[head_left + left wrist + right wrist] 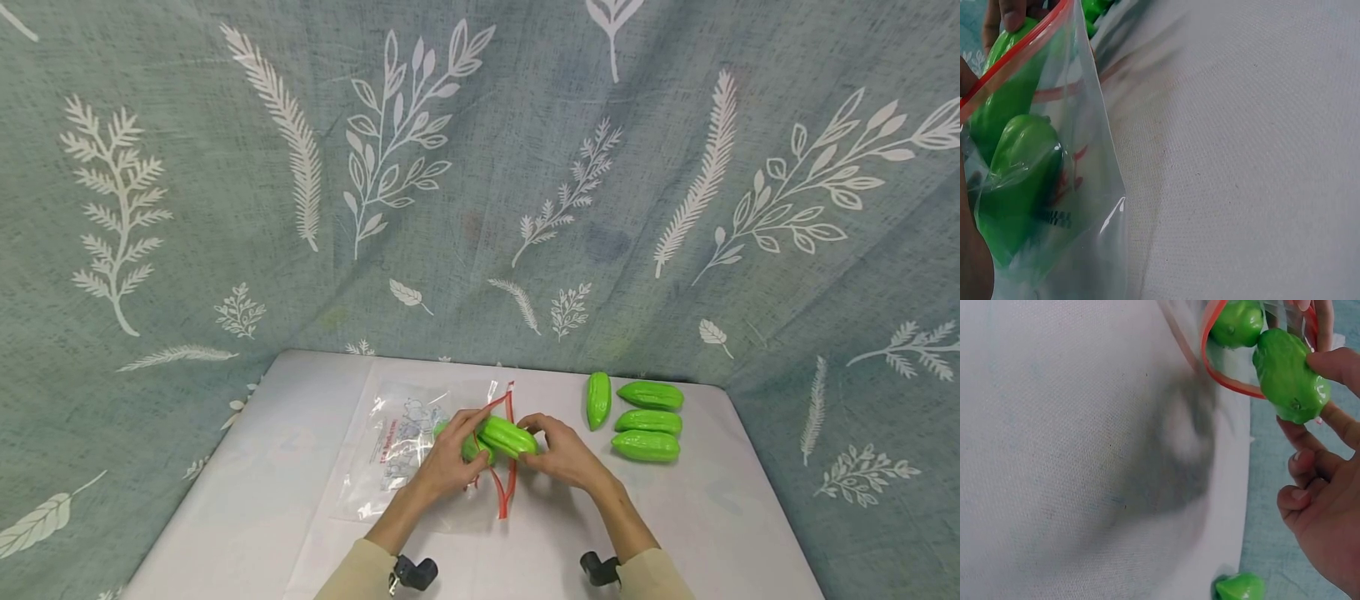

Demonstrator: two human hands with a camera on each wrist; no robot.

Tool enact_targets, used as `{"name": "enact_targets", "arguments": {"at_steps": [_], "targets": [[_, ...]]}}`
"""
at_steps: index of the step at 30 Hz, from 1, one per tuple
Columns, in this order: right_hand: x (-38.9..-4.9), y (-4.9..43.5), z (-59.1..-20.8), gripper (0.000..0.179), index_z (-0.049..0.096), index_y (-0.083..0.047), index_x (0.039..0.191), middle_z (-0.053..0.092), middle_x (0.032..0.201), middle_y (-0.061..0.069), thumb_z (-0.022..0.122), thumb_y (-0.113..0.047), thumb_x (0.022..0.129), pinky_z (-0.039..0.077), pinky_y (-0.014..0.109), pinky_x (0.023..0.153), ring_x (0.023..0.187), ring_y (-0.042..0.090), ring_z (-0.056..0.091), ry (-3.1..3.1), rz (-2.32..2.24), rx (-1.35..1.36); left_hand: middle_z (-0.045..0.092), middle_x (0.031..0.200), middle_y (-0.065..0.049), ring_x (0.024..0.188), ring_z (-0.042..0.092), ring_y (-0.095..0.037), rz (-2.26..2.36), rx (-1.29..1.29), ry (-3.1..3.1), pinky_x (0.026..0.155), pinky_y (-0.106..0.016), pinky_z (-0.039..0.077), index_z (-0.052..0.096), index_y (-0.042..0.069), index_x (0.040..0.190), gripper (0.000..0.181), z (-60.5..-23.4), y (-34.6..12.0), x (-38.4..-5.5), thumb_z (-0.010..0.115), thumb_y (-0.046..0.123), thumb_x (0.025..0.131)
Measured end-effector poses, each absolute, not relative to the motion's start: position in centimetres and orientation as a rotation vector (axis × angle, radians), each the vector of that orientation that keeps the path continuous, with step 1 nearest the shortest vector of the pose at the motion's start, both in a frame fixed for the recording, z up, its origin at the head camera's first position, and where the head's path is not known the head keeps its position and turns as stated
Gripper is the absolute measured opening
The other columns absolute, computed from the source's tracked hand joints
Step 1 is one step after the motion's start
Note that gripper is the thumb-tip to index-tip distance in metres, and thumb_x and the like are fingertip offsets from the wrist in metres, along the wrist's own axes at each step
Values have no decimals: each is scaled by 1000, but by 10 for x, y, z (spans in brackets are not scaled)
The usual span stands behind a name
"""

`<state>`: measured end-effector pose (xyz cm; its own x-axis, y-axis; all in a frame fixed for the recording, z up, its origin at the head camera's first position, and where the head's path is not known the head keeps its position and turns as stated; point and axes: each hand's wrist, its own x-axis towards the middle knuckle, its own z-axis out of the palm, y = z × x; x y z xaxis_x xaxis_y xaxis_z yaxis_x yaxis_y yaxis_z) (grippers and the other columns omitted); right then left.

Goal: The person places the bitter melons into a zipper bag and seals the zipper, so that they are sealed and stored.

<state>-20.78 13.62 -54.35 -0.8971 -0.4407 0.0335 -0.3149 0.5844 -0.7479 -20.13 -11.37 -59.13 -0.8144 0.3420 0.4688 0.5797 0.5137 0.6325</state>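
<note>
A clear plastic zip bag [352, 492] with a red zip strip [503, 502] lies on the white table, its mouth facing right and spread apart. My left hand [450, 457] holds the bag at its mouth. Between the thumb and fingers of my right hand [566, 454] is a glossy green ribbed vegetable [507, 436], cucumber-like in shape. Its far end is inside the mouth, while the near end sticks out past the red strip. Another such green vegetable [1022, 169] lies inside the bag, seen through the plastic in the left wrist view.
To the right on the table [585, 542], three green vegetables [647, 446] lie stacked in a column, with a single one [598, 400] standing lengthwise to their left. A grey-green leaf-patterned cloth [480, 208] hangs behind the table and along both sides.
</note>
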Motion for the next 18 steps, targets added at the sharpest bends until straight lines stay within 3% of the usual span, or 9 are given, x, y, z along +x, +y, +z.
{"name": "enact_targets", "arguments": {"at_steps": [12,18], "targets": [[-209,136,-541,45,64,-23,126,68,113,2,76,-37,85,51,47,87,110,28,63,2680,-1158,-617,54,136,1,123,56,-17,-1180,-789,-2448,104,-45,49,48,12,150,73,-589,-112,-200,75,15,82],[-210,136,-543,45,65,-25,125,63,104,-1,77,-39,85,48,40,77,98,26,62,2704,-1134,-615,53,136,1,124,56,-16,-1183,-786,-2457,105,-43,49,48,12,150,72,-588,-112,-200,74,16,83]]}}
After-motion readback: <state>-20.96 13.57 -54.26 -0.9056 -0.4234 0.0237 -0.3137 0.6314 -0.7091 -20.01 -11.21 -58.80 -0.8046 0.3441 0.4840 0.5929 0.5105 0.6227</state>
